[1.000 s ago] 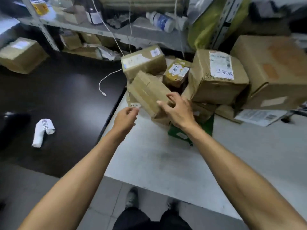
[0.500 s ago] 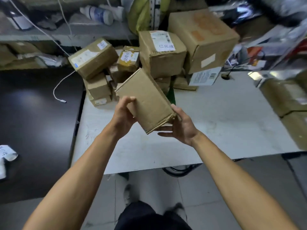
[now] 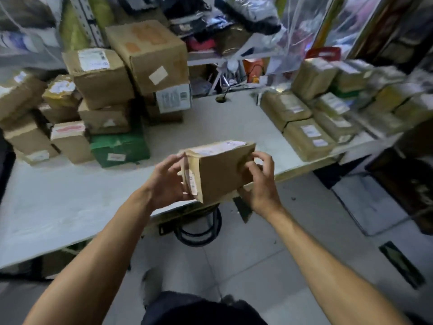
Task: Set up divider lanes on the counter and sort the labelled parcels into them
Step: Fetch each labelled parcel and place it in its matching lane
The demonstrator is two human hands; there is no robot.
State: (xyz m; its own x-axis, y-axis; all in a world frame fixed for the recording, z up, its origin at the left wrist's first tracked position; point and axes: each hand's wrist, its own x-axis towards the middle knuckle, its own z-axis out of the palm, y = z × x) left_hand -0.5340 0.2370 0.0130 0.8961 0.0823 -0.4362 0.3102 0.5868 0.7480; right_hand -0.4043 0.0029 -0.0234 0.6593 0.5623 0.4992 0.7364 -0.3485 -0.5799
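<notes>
Small brown cardboard parcel [image 3: 220, 171] held in the air between both hands, above the near edge of the white counter [image 3: 70, 198], not touching it. Parcel tilted, one corner pointing down toward the camera; white shipping label on its top face, a strip of printed tape down its left end. Label text blurred, unreadable.

Left hand [image 3: 167, 181] grips the parcel's left end, fingers curled onto the taped face, thumb up near the top edge. Right hand [image 3: 260, 184] grips the right end, fingers bent round the far right corner, palm under the lower edge. Both forearms bare.

Left on the counter: pile of cardboard boxes [image 3: 98, 90], stacked several high, most with white labels. Largest box [image 3: 150, 52] sits on top at the back, tilted. A green box [image 3: 119, 148] lies at the pile's front, just beside a small brown box with a red-marked label [image 3: 70, 140].

Right on the counter: rows of tape-wrapped tan parcels [image 3: 309, 127], each labelled, packed touching one another, stacked higher toward the back. Bare counter strip between the two groups.

Behind: shelving with bags and plastic sheeting, blurred. Under the counter a black coiled hose or cable [image 3: 199, 228]. Grey tiled floor [image 3: 246, 259]; person's dark trousers at bottom edge.
</notes>
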